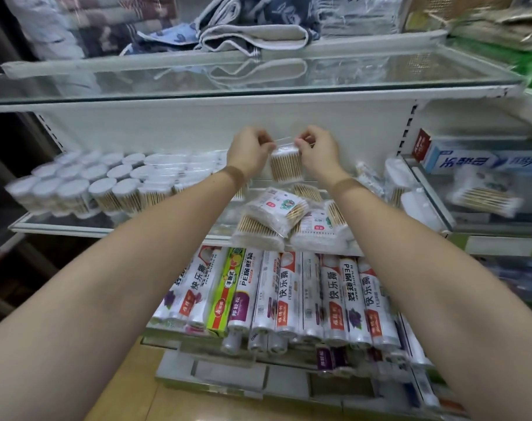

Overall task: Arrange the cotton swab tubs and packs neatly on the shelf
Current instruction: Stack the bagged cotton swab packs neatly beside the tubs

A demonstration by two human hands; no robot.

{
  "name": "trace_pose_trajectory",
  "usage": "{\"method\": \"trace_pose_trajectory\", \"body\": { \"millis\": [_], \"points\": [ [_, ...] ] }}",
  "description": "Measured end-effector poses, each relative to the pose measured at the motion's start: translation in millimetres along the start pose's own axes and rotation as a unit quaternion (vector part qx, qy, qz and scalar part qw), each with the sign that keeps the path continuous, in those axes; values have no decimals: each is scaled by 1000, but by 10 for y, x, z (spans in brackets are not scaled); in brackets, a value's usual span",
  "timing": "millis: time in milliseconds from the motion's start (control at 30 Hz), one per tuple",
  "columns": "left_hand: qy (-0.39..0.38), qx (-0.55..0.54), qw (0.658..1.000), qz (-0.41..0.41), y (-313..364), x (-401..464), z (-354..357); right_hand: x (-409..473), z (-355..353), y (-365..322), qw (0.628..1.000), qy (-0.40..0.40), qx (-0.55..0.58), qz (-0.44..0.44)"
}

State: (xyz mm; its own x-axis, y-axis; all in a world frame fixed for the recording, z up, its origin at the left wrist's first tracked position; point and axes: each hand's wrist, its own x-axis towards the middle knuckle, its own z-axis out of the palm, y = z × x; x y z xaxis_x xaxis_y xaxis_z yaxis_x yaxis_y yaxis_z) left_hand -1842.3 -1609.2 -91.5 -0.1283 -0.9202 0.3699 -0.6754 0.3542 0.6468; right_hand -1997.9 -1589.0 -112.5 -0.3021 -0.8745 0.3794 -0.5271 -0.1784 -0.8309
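Shelf point(61, 227): glass, loaded left to right with swab stock.
Tubs point(85, 185): white-lidded, packed in rows on the left.
Loose packs point(284, 220): heaped untidily mid-shelf, right under the raised pack.
Held pack point(286, 164): up in the air, hanging from its top edge, swabs upright.
Left hand point(249, 151): pinching the top-left corner.
Right hand point(319, 151): pinching the top-right corner.

Single head-worn wide-angle view, facing forward and down onto the glass shelf point(61, 221) from close range. Both forearms reach away from the lens; frame edges bow and blur.
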Motion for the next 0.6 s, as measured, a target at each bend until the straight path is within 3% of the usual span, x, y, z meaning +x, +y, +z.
{"method": "trace_pose_trajectory", "body": {
  "millis": [400,600],
  "points": [
    [23,49,998,35,86,-14,38,-75,-101,-19,1000,-16,-10,-3],
    [25,81,996,26,133,-43,0,-45,-101,-47,997,-24,-69,4]
  ]
}}
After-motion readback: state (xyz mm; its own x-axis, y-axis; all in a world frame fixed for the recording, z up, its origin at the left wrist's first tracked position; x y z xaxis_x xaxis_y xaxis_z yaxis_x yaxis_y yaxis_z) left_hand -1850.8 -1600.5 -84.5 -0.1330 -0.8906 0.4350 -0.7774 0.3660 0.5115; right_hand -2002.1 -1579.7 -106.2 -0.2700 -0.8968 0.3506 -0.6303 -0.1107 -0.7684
